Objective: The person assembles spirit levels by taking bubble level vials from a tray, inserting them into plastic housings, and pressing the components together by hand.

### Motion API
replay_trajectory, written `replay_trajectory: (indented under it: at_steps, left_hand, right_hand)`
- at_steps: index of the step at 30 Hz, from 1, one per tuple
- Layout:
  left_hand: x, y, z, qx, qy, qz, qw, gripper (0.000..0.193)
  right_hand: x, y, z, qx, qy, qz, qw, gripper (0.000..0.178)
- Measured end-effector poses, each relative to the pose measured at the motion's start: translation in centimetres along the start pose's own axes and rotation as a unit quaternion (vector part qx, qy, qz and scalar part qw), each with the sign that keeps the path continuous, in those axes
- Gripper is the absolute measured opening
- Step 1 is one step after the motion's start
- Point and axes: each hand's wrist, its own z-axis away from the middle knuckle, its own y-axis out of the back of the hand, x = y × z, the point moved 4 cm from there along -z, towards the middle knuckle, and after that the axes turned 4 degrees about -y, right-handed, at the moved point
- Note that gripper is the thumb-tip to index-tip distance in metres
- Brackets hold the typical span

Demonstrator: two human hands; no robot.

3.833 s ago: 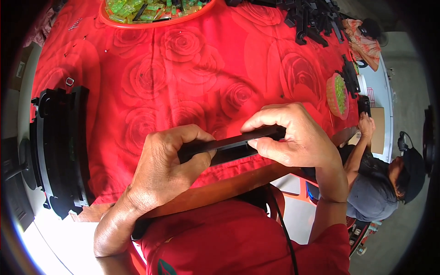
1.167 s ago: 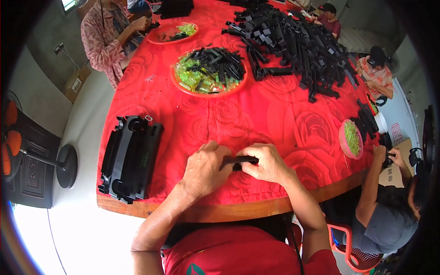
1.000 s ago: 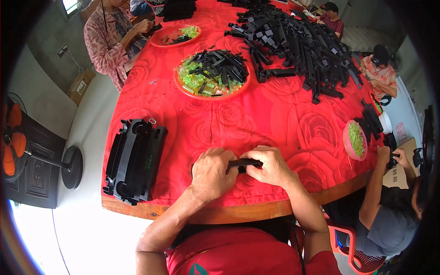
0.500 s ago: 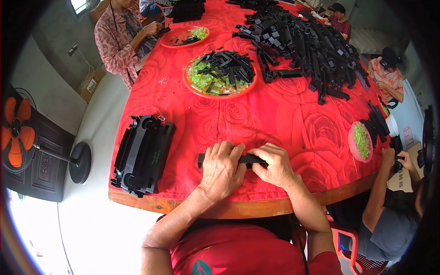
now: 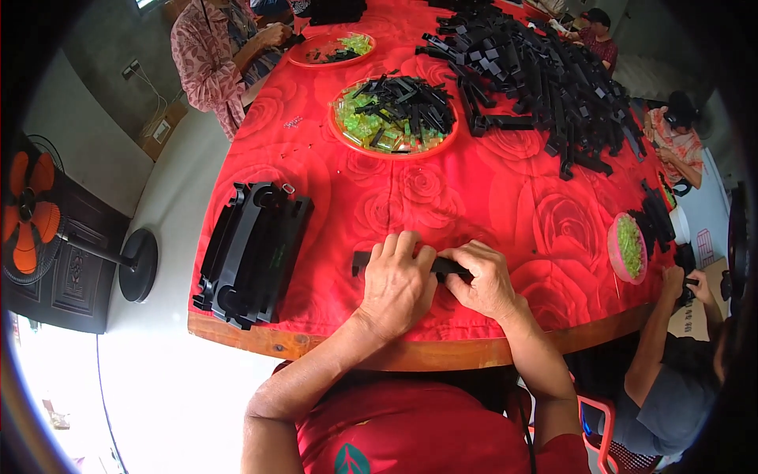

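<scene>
A long, narrow black plastic bar (image 5: 361, 261) lies crosswise near the table's front edge, with both my hands closed over it. My left hand (image 5: 397, 278) covers its middle, fingers bent over the far side, and the bar's left end sticks out past them. Beside it, my right hand (image 5: 484, 280) pinches the right part between thumb and fingers. The undersides of both hands and much of the bar are hidden. To the left lies a group of larger black plastic housings (image 5: 257, 253), side by side, with a small pale ring at their far end.
Ahead stands an orange-rimmed tray (image 5: 454, 142) of yellow-green clear pieces and black strips. A big heap of black bars (image 5: 545, 79) fills the far right. A pink bowl (image 5: 628, 249) stands at right. Co-workers sit around the red-covered table (image 5: 545, 332); a fan (image 5: 31, 213) is at left.
The view has shifted a little, so the table's things appear slightly right and higher. Both hands keep their grip on the bar; the left hand's fingers look slightly more bunched.
</scene>
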Motion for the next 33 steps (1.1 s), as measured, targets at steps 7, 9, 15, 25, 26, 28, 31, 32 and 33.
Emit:
replay_trajectory:
  at_steps: [7, 9, 15, 25, 26, 28, 31, 32, 33]
  left_hand:
    - [-0.7, -0.8, -0.5, -0.064, -0.011, 0.01, 0.998, 0.028]
    - [-0.8, -0.9, -0.2, -0.074, -0.001, 0.016, 0.997, 0.027]
    - [-0.5, -1.1, 0.3, -0.041, 0.01, 0.055, 0.998, 0.025]
    - [-1.0, -1.3, -1.1, -0.091, -0.016, 0.018, 0.996, 0.023]
    - [-1.3, -1.2, -1.3, -0.075, -0.02, 0.031, 0.996, 0.023]
    - [-1.5, -1.2, -1.2, -0.076, -0.002, 0.053, 0.996, 0.025]
    - [-1.3, -0.8, -1.4, -0.072, 0.011, 0.076, 0.994, 0.027]
    - [-1.1, -0.7, -1.3, -0.068, 0.017, 0.081, 0.994, 0.028]
    - [-1.0, -0.7, -1.2, -0.071, 0.018, 0.087, 0.993, 0.028]
  right_hand:
    - [0.2, -0.1, -0.1, 0.017, -0.004, 0.019, 1.0, 0.027]
    - [0.0, -0.1, -0.2, 0.012, 0.0, 0.017, 1.0, 0.027]
    - [-0.3, 0.1, 0.0, 0.015, -0.006, -0.002, 1.0, 0.024]
    - [0.1, 0.4, -0.1, 0.0, -0.083, -0.003, 0.997, 0.023]
    - [0.4, 0.3, -0.4, -0.001, -0.078, -0.009, 0.997, 0.023]
    - [0.8, 0.1, -0.4, -0.006, -0.084, -0.013, 0.996, 0.023]
    - [1.1, 0.0, -0.4, -0.002, -0.093, -0.021, 0.995, 0.02]
    - [1.0, -0.1, -0.3, 0.004, -0.087, -0.021, 0.996, 0.021]
    - [0.8, -0.1, -0.2, 0.011, -0.079, -0.02, 0.997, 0.021]
